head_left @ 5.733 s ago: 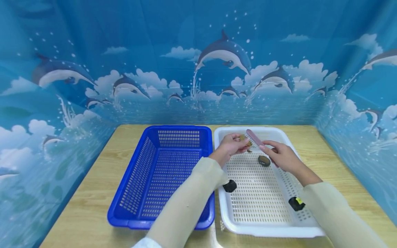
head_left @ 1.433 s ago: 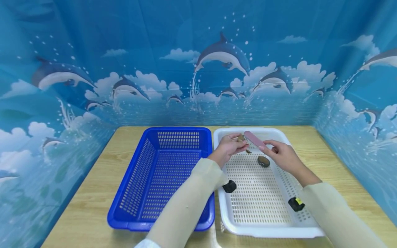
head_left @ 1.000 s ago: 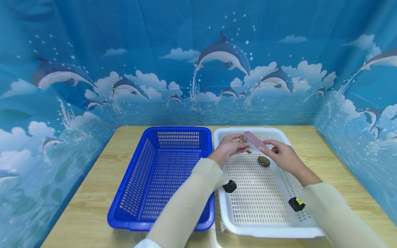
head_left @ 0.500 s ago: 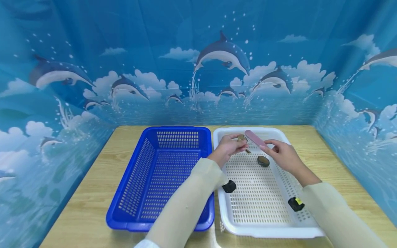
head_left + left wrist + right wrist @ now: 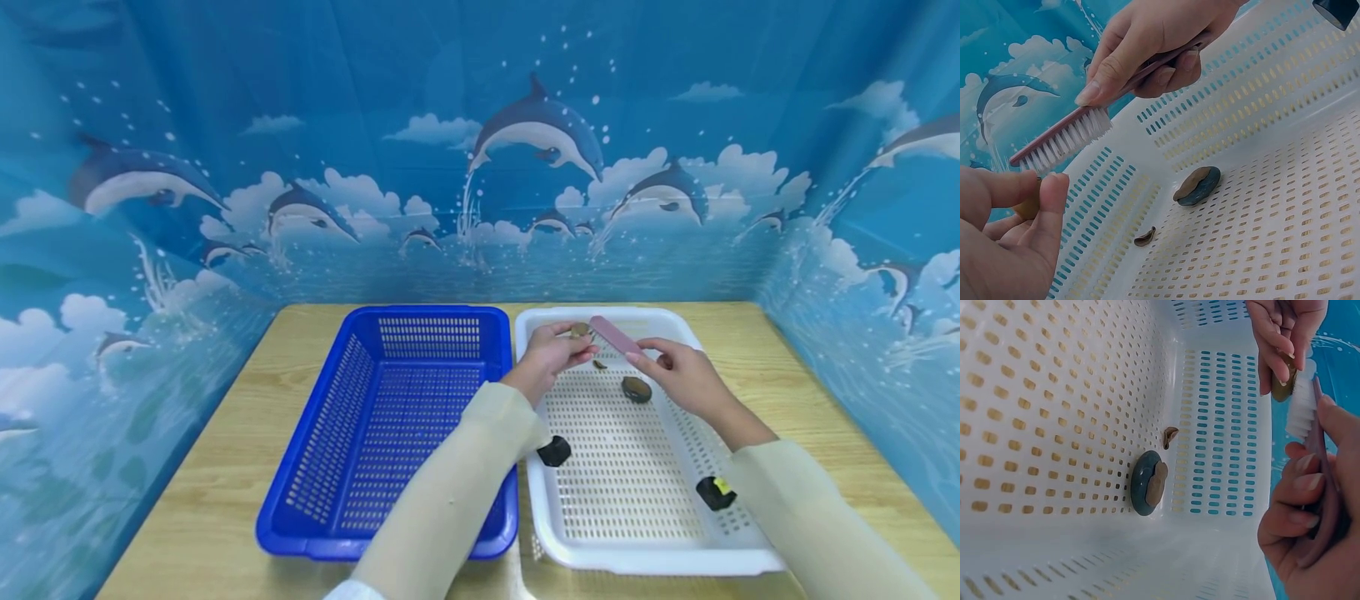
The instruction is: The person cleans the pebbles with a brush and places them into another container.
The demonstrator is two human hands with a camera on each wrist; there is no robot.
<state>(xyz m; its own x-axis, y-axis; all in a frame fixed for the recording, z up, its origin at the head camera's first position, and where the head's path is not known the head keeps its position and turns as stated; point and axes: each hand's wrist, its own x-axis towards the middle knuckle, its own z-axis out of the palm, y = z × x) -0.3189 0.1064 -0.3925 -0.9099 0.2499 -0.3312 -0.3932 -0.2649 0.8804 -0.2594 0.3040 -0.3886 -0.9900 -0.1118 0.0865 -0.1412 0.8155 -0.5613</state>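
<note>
Over the back of the white basket (image 5: 652, 550), my left hand (image 5: 551, 354) pinches a small olive-brown piece of abalone (image 5: 1282, 390) between thumb and fingers, which partly hide it. My right hand (image 5: 682, 379) grips a pink brush (image 5: 613, 335) by its handle. In the left wrist view the brush's white bristles (image 5: 1063, 144) point down, their tip end close above the left fingertips. On the basket floor below lies a dark oval abalone (image 5: 636, 389) with a brown fleshy part. Near it is a small curled brown scrap (image 5: 1145, 237).
A blue perforated basket (image 5: 322, 546) stands left of the white one, under my left forearm. Both rest on a wooden table (image 5: 225, 467). A dolphin-print curtain (image 5: 420, 167) encloses the back and sides. Black wrist devices (image 5: 555, 451) sit at both cuffs.
The brush tip shifts slightly back and forth by the abalone piece. Its pink back now faces up more than several seconds ago. Both hands keep their holds; the dark abalone and scrap stay put.
</note>
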